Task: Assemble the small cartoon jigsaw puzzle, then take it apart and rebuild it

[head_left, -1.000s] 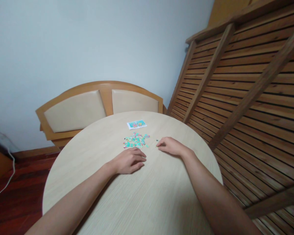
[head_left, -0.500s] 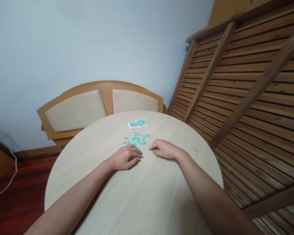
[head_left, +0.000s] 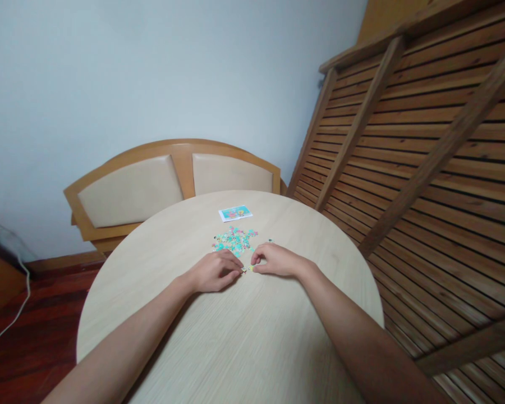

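On the table [head_left: 235, 336], just nearer than the loose pile [head_left: 234, 240], working at a small piece [head_left: 244, 270] with nearly closed left hand [head_left: 216, 272], close to a yellow piece [head_left: 251, 269] at curled right hand [head_left: 278, 260]; too tiny to tell if pinched; calling for light, exact touch.

And no lettering, number, brand or sign can be read here. Over on the picture card [head_left: 235, 213], the print is too small to make out any words, and down among the small colourful pieces [head_left: 233, 240], nothing legible shows either.
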`<move>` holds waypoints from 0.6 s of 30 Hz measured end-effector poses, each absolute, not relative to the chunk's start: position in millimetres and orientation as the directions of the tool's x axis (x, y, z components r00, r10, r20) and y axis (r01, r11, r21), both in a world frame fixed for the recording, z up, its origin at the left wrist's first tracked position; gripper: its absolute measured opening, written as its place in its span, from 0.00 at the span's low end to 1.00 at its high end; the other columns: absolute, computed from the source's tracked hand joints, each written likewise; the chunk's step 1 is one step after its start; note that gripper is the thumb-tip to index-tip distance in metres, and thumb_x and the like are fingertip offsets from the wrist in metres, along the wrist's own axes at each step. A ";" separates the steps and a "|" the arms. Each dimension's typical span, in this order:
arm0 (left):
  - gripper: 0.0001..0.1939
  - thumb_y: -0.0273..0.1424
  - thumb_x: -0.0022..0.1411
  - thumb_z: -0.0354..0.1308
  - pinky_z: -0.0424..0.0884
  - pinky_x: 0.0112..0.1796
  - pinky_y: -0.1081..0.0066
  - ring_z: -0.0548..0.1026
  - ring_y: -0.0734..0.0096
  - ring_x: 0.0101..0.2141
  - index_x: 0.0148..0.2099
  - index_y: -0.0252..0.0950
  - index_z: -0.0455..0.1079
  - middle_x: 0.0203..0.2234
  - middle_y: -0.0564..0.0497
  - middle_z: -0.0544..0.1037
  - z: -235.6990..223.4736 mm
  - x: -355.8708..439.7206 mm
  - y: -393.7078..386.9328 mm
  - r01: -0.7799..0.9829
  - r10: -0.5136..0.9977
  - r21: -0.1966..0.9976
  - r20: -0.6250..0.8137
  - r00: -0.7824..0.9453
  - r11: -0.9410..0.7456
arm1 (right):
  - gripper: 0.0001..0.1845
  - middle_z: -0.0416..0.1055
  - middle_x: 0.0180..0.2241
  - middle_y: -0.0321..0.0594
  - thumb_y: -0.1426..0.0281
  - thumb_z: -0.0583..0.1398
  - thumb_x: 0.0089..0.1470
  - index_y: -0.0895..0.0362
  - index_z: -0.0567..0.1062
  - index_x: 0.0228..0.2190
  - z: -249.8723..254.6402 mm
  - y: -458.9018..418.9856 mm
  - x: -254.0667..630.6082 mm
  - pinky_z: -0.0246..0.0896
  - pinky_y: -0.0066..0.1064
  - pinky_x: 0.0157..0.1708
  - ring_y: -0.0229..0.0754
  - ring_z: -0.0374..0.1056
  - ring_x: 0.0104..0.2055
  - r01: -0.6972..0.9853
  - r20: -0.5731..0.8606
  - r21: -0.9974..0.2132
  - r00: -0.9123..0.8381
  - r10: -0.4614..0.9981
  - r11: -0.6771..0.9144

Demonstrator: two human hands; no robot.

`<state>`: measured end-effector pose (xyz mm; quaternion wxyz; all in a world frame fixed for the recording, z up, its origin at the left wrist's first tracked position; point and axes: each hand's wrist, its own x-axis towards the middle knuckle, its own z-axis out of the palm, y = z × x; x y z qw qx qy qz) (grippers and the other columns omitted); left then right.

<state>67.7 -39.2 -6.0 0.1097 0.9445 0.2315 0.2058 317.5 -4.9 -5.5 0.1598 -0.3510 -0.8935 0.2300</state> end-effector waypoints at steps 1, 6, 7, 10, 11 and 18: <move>0.15 0.32 0.71 0.49 0.71 0.49 0.63 0.77 0.63 0.45 0.45 0.37 0.78 0.43 0.45 0.81 -6.3 67.7 -39.2 0.389 0.480 0.303 0.339 0.809 -0.870 | 0.09 0.80 0.36 0.41 0.69 0.65 0.51 0.58 0.82 0.36 -6.4 -4.7 317.0 0.64 0.29 0.41 0.42 0.73 0.39 0.551 0.126 -0.525 -0.703 0.700 0.649; 0.13 0.31 0.69 0.51 0.71 0.49 0.64 0.77 0.63 0.45 0.46 0.37 0.77 0.43 0.45 0.81 -7.4 67.0 -38.3 0.369 0.463 0.304 0.346 0.816 -0.878 | 0.12 0.78 0.38 0.43 0.70 0.64 0.51 0.58 0.81 0.39 -8.0 -6.1 313.4 0.63 0.30 0.42 0.43 0.72 0.40 0.536 0.159 -0.501 -0.714 0.682 0.679; 0.13 0.31 0.68 0.52 0.71 0.49 0.64 0.77 0.63 0.45 0.47 0.37 0.77 0.43 0.45 0.81 -7.6 67.0 -38.0 0.369 0.460 0.300 0.344 0.818 -0.880 | 0.12 0.78 0.38 0.43 0.70 0.63 0.51 0.58 0.81 0.39 -7.9 -6.7 312.7 0.63 0.31 0.43 0.43 0.72 0.41 0.529 0.166 -0.496 -0.720 0.674 0.688; 0.13 0.30 0.66 0.53 0.71 0.49 0.64 0.77 0.62 0.46 0.47 0.37 0.77 0.44 0.46 0.81 -8.1 67.3 -37.6 0.380 0.461 0.281 0.331 0.823 -0.881 | 0.11 0.77 0.39 0.42 0.73 0.63 0.50 0.57 0.81 0.37 -7.8 -8.7 311.1 0.61 0.33 0.47 0.44 0.70 0.44 0.526 0.177 -0.489 -0.721 0.670 0.695; 0.13 0.30 0.66 0.53 0.71 0.50 0.64 0.77 0.62 0.46 0.47 0.37 0.77 0.44 0.46 0.81 -8.1 67.4 -37.6 0.384 0.461 0.274 0.327 0.825 -0.882 | 0.11 0.76 0.39 0.42 0.73 0.63 0.49 0.57 0.80 0.37 -7.9 -9.3 310.7 0.61 0.33 0.48 0.45 0.69 0.45 0.529 0.180 -0.490 -0.717 0.674 0.693; 0.13 0.31 0.65 0.54 0.71 0.50 0.63 0.77 0.61 0.46 0.48 0.37 0.77 0.45 0.45 0.80 -7.4 67.6 -38.4 0.395 0.454 0.237 0.311 0.835 -0.888 | 0.11 0.74 0.39 0.42 0.73 0.63 0.45 0.57 0.78 0.35 -10.0 -10.6 310.0 0.61 0.33 0.48 0.46 0.67 0.46 0.544 0.178 -0.500 -0.697 0.695 0.674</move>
